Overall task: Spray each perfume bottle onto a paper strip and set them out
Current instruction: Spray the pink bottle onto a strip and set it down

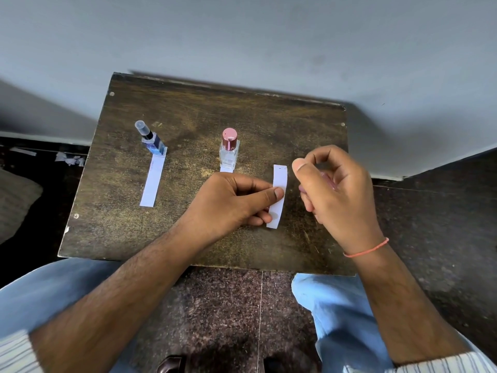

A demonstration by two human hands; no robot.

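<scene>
My left hand (234, 203) pinches a paper strip (278, 196) between thumb and forefinger about halfway along its length, holding it lengthwise toward the far edge of the surface (188, 238), near its right edge. I judge that grip keeps the strip steady and its face open to the spray. A faint damp patch shows near its lower end. My right hand (333, 189) is just beside the strip, fingers curled round something small and pinkish that I take to be the third perfume bottle; the fingers hide almost all of it, so I cannot make out its nozzle or which way it points. The thumb is raised at the top, perhaps over the sprayer. Farther out, a pink-capped bottle (229, 153) stands near the middle, its own strip mostly hidden behind my left hand, with only the far end showing under the bottle. Toward the left edge a blue bottle (152, 141) stands on the far end of another strip (152, 181), apparently pinning each sample to its scent.
</scene>
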